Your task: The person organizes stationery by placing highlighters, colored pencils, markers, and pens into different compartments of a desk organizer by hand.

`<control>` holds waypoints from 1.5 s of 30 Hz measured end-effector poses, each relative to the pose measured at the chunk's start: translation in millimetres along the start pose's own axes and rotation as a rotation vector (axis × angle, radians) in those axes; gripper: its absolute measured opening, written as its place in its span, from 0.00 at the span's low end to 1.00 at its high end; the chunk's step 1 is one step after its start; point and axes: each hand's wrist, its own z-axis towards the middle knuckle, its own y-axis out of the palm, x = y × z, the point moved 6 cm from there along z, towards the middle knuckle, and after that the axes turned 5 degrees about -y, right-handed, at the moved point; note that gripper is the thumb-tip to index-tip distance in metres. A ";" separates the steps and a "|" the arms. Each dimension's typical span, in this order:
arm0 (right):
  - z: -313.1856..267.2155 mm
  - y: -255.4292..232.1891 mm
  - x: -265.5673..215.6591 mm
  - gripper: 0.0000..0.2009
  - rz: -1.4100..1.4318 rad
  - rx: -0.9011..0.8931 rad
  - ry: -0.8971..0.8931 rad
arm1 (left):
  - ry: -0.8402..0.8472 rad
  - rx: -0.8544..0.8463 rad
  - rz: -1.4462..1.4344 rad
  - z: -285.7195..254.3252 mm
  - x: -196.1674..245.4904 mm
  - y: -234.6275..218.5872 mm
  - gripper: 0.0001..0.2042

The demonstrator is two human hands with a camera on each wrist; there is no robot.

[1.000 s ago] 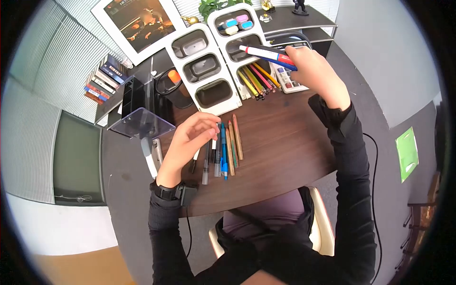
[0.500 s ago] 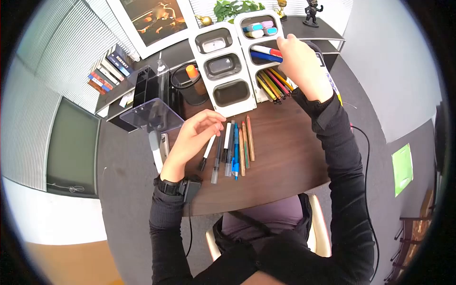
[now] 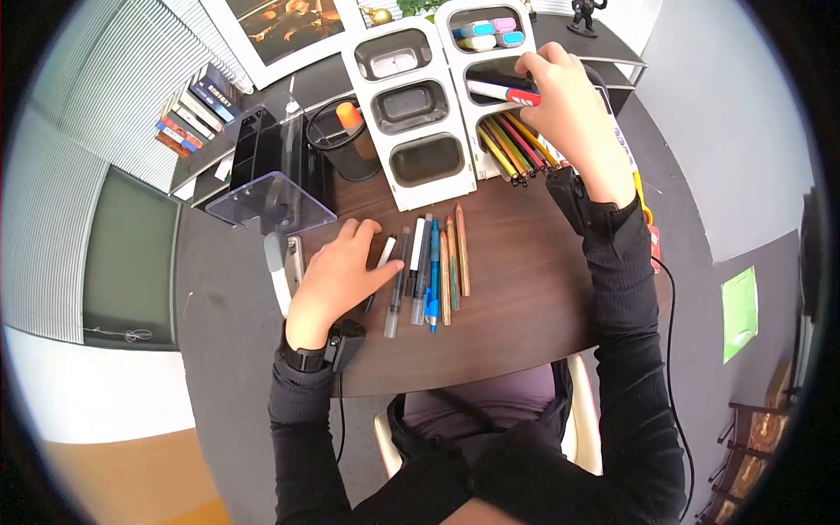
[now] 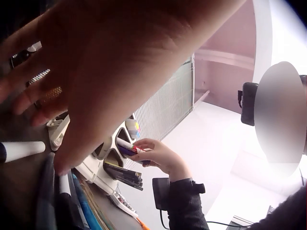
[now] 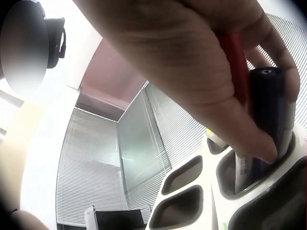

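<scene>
My right hand point(image 3: 573, 109) grips a red-and-white marker point(image 3: 522, 97) and a dark blue marker point(image 5: 267, 96) at the middle compartment of the right white organizer point(image 3: 483, 55). Their lower ends reach inside its rim in the right wrist view. On the table my left hand point(image 3: 337, 273) is spread palm down, its thumb beside a row of pens. That row has white-capped markers point(image 3: 416, 245), a grey clear-capped pen point(image 3: 393, 308), a blue pen point(image 3: 433, 284) and several wooden-barrelled pencils point(image 3: 463, 254).
Coloured pencils point(image 3: 512, 153) fill the right organizer's lowest compartment and highlighters point(image 3: 481, 41) its top one. The left white organizer point(image 3: 433, 194) adjoins it. Left of these stand a mesh cup point(image 3: 357, 159) and a clear-fronted desk box point(image 3: 271, 206), with a stapler point(image 3: 278, 276) nearer.
My right hand has carried the markers from above the organizer down into its middle compartment. The left hand has lowered toward the pens, its bent fingers spreading out.
</scene>
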 end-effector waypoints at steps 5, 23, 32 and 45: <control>-1.9 -19.3 -15.2 0.13 0.111 0.119 -0.146 | 0.072 -0.066 -0.075 2.1 0.2 14.1 0.24; -0.2 -12.5 -5.8 0.22 0.370 -0.157 -0.182 | -0.010 -0.186 -0.502 10.4 15.0 25.6 0.22; 1.6 -1.6 8.3 0.21 0.252 -0.091 -0.358 | 0.017 -0.188 -0.510 11.0 16.4 25.1 0.19; 2.8 10.6 9.1 0.15 0.234 -0.040 -0.355 | 0.032 -0.184 -0.499 10.2 16.2 24.8 0.19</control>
